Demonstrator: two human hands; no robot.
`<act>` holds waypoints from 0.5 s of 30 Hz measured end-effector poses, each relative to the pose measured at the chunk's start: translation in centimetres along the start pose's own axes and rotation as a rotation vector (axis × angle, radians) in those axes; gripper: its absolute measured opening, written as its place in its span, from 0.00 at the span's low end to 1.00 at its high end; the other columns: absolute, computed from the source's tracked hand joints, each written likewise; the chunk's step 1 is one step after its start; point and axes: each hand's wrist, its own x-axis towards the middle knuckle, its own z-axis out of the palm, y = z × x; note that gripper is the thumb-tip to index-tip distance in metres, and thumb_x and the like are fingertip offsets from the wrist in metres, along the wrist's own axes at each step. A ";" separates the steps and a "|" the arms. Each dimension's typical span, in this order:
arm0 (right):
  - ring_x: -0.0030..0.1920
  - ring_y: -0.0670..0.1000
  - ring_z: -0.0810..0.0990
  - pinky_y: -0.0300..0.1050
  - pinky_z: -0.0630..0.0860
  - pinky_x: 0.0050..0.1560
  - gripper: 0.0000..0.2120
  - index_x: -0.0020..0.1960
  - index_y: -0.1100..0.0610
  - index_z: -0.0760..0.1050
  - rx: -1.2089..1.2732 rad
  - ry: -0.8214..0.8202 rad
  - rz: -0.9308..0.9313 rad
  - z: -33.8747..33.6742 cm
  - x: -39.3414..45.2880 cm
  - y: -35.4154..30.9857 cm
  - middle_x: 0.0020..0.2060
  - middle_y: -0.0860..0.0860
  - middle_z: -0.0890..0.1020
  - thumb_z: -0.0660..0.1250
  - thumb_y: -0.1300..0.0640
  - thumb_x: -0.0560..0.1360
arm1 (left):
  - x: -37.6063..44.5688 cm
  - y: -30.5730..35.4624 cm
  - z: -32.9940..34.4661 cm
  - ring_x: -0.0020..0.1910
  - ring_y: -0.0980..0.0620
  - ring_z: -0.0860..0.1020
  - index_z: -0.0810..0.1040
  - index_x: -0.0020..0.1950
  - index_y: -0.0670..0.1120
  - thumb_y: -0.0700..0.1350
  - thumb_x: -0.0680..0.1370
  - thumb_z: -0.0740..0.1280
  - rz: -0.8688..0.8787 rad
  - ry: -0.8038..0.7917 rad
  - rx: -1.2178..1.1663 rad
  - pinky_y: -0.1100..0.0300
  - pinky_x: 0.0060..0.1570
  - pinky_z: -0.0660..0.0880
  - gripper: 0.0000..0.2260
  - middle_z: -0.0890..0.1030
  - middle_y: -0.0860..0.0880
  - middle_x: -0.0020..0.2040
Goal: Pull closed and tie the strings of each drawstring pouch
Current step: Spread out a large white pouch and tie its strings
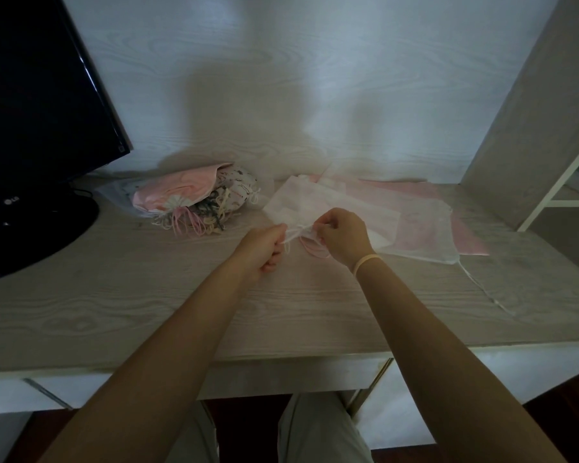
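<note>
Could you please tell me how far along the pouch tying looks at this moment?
Done, it seems: a heap of pouches with gathered strings beside the monitor. In hand: the left hand and right hand pinch the strings of a white pouch. Left: flat pouches on the right, one string trailing loose.

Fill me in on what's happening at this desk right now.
A person sits at a wooden desk tying a sheer white pouch. The left hand and the right hand each pinch its strings at the gathered mouth. A pile of pouches with bunched necks lies beside the monitor; flat pouches lie to the right.
</note>
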 end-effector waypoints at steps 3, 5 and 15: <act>0.43 0.49 0.76 0.39 0.71 0.44 0.06 0.43 0.59 0.77 0.012 0.129 0.033 -0.5 0.3 0.4 0.40 0.51 0.80 0.64 0.66 0.75 | 0.0 -0.4 0.1 0.23 0.55 0.65 0.73 0.34 0.49 0.50 0.79 0.63 0.046 0.161 0.298 0.63 0.26 0.58 0.14 0.69 0.52 0.27; 0.41 0.49 0.75 0.37 0.69 0.41 0.07 0.44 0.61 0.77 0.006 0.162 0.046 -0.4 0.4 0.5 0.40 0.51 0.79 0.62 0.68 0.74 | 0.1 -0.6 0.0 0.28 0.53 0.69 0.77 0.36 0.46 0.51 0.79 0.63 0.091 0.215 0.394 0.61 0.29 0.62 0.15 0.73 0.51 0.29; 0.41 0.49 0.76 0.40 0.70 0.43 0.03 0.44 0.63 0.76 0.001 0.186 0.054 0.2 0.1 1.0 0.39 0.51 0.79 0.64 0.67 0.75 | 0.0 -0.6 -0.8 0.33 0.48 0.68 0.66 0.29 0.48 0.52 0.79 0.63 0.250 0.373 0.830 0.57 0.29 0.58 0.20 0.68 0.50 0.30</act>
